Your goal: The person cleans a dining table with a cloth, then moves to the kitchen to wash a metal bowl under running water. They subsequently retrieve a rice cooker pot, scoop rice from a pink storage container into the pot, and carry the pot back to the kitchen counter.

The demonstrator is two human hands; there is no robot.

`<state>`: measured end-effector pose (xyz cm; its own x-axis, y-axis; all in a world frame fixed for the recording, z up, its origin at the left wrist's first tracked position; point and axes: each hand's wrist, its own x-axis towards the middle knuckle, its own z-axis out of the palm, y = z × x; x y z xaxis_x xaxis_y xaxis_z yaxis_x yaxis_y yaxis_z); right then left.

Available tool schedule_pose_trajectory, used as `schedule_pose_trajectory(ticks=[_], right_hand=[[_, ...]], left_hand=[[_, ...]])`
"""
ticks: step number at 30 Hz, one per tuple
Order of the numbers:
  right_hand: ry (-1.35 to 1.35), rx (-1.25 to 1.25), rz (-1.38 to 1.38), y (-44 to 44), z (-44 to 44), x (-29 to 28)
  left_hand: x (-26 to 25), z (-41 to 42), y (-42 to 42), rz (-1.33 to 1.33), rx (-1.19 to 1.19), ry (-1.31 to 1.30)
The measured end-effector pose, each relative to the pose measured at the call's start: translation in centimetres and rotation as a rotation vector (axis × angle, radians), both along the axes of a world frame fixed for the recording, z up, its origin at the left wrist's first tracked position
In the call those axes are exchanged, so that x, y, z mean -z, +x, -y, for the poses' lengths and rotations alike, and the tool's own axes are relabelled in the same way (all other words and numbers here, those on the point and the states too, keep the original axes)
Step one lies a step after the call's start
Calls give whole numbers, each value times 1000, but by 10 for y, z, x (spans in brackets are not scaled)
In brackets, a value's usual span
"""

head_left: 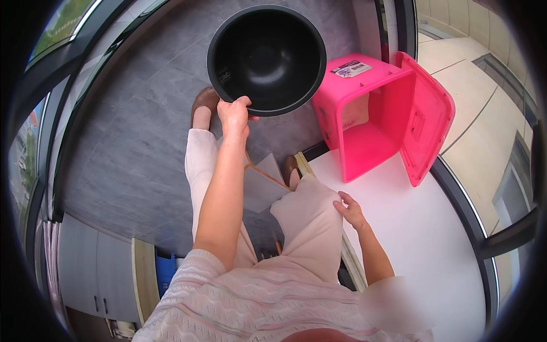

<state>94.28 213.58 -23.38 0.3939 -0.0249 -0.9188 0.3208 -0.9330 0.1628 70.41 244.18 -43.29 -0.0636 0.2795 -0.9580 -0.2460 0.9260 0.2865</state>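
Observation:
My left hand (234,115) grips the near rim of a black rice-cooker inner pot (267,60), thumb over the edge. Pale measuring marks show on the dark inner wall, and nothing is visible inside. The pot's mouth faces me above the grey floor. My right hand (351,210) rests at my trousered knee, fingers apart and holding nothing. Beyond that hand, a pink plastic bin (378,141) has its mouth turned toward me. Its pink lid (427,124) hangs open on the right. A beige patch (355,112) shows inside the bin; I cannot tell what it is.
A white ledge (410,239) runs along the window frame (461,201) on my right. Pale boards with a brown edge (265,184) lie between my legs. Grey cabinets (96,269), a pink curtain (51,260) and a blue container (165,271) are at lower left.

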Motion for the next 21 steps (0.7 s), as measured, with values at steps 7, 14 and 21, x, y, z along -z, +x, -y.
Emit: schedule_pose_trajectory(ticks=[7,14,21], right_hand=[[394,225,201,95,-39,81],[307,-83,298,170,-4,262],[373,-147,463,177,-9,355]], left_hand=[[-11,-15,24,-60,20,94],[-19,-38,63,-93,123,248],[-5,-46,79,-58,103,304]])
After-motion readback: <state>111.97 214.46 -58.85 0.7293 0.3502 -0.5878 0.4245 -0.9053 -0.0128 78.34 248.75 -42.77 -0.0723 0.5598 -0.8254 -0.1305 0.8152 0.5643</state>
